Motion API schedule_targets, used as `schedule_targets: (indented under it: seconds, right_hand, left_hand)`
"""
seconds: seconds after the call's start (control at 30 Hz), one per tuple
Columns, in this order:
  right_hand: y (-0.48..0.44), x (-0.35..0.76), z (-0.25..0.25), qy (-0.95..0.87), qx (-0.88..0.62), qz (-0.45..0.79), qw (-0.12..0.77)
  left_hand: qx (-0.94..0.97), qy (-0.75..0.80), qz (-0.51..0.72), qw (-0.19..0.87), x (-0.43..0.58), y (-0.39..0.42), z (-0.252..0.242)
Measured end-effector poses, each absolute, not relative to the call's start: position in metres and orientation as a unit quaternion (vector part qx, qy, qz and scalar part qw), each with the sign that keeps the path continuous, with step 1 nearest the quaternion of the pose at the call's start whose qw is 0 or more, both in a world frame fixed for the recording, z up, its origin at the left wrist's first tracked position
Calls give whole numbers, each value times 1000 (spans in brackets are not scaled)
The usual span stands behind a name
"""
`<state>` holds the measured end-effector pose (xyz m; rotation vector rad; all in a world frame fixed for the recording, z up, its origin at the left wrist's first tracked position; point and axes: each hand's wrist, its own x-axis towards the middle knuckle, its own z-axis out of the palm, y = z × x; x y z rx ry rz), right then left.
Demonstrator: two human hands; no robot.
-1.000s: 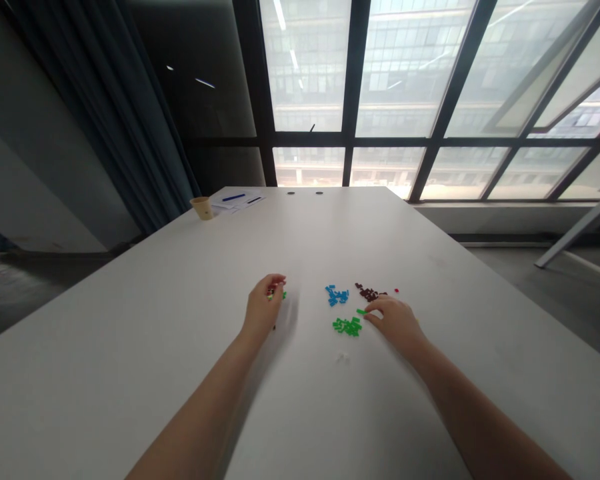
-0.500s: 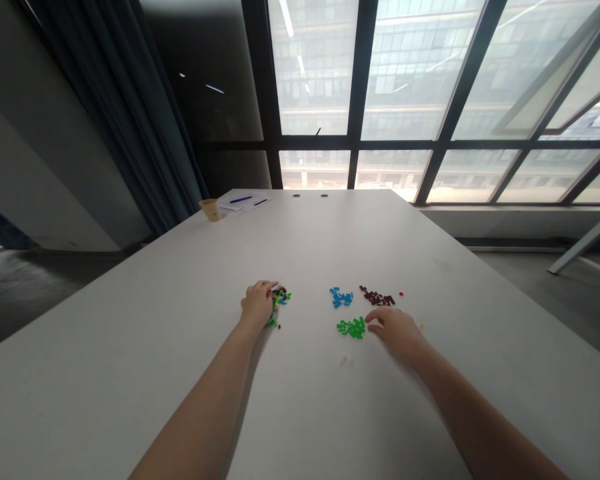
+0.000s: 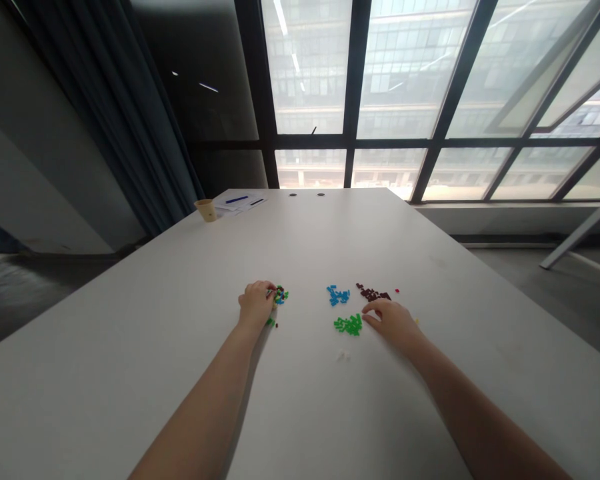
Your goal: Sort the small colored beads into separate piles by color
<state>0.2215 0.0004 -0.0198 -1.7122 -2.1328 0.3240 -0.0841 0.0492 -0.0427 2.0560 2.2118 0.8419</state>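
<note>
My left hand (image 3: 255,303) rests on the white table (image 3: 180,320), fingers curled against a small mixed pile of coloured beads (image 3: 281,294). My right hand (image 3: 393,320) lies beside a green bead pile (image 3: 349,325), its fingertips pinched together close to that pile's right edge. A blue bead pile (image 3: 337,295) and a dark brown bead pile (image 3: 373,293) sit just beyond. One red bead (image 3: 397,291) lies to the right of the brown pile. A few white beads (image 3: 343,355) lie nearer to me.
A tan paper cup (image 3: 205,209) stands at the table's far left corner, with papers and a blue pen (image 3: 237,199) beside it. Large windows rise behind the table. A dark curtain hangs at the left.
My left hand came down from slightly raised onto the mixed pile and curled there. My right hand stayed by the green pile, shifting a little.
</note>
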Motion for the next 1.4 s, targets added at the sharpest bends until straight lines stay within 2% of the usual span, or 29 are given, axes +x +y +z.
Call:
schedule_targets:
  seconds: [0.17,0.3,0.57,0.83,0.97,1.23,1.4]
  right_hand:
    - [1,222,-17,-758,-609,107,210]
    - [1,220,-14,-762,-598,109,224]
    - [-2,214,-11,-792,-537,126,261]
    - [-13,196,-6,-829,-437,106,333]
    - [-17,187,-8,-845,-392,76,355]
    - [-19,183,-10,-867,-377,54,321]
    - [-11,194,-6,-858,-398,62,318]
  left_hand:
    - [649,634,397,138,-73,43,-35]
    - [653,572,432,243,-50,30,-25]
    - [722,471,454,226,-8,-9,-6]
    - [726,438,454,274,-2,-14,-6]
    - [712,436,435,336,0,-15,-8]
    - [671,394,391,493,5,-14,-16]
    - [650,400,404,504,4,-11,-19]
